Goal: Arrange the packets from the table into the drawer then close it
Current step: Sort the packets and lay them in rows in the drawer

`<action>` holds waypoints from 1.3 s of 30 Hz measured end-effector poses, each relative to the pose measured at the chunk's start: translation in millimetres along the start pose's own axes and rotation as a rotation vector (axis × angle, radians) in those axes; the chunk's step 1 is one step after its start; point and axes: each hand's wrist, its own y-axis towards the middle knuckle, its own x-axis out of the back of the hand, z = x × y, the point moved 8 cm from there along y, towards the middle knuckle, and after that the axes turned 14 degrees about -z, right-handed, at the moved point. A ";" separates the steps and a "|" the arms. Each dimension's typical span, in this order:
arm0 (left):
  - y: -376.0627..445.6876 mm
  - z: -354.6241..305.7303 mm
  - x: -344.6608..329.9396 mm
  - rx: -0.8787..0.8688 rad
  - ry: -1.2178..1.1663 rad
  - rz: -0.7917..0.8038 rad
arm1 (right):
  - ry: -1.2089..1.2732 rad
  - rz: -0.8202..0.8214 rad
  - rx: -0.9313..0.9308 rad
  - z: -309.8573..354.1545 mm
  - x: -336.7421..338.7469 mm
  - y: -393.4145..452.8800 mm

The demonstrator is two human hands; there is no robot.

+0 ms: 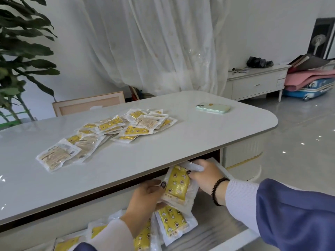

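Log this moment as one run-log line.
stage: loading | hands: left hand and right hand both grip one yellow packet over open drawer | packet pile on table

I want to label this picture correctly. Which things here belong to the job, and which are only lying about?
Job:
- packets on the table
- held packet, left hand, right hand
- packets in the drawer
- open drawer

Lying about:
- phone
- plant
- low cabinet
- suitcase

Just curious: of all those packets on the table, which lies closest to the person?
The pale packet at the pile's near-left end; it shows its printed back, and the rest lie farther along the table.
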 end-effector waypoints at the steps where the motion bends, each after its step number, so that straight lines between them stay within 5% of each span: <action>1: 1.2 4.6 2.4 0.019 0.007 0.029 | -0.038 0.032 0.012 -0.3 -1.1 -0.6; 7: -3.1 12.6 -10.9 -0.020 0.184 0.183 | -0.126 0.109 0.075 -4.3 -1.0 11.4; 12: 1.2 23.7 -6.4 -0.071 0.435 0.283 | -0.480 0.148 0.259 -14.4 12.5 23.4; 21: -12.2 13.4 -27.8 -0.509 0.800 0.272 | -0.777 0.283 0.211 -18.1 -22.3 19.9; 27: -14.4 23.8 -30.8 -0.534 0.914 0.341 | -0.812 0.246 0.181 -25.4 -25.7 27.7; 36: -12.0 28.9 -39.1 -0.573 1.032 0.403 | -1.103 0.202 0.451 2.0 -8.6 2.4; 39: -12.8 32.1 -40.4 -0.586 1.098 0.426 | -1.265 0.306 0.482 -1.5 -8.8 -19.4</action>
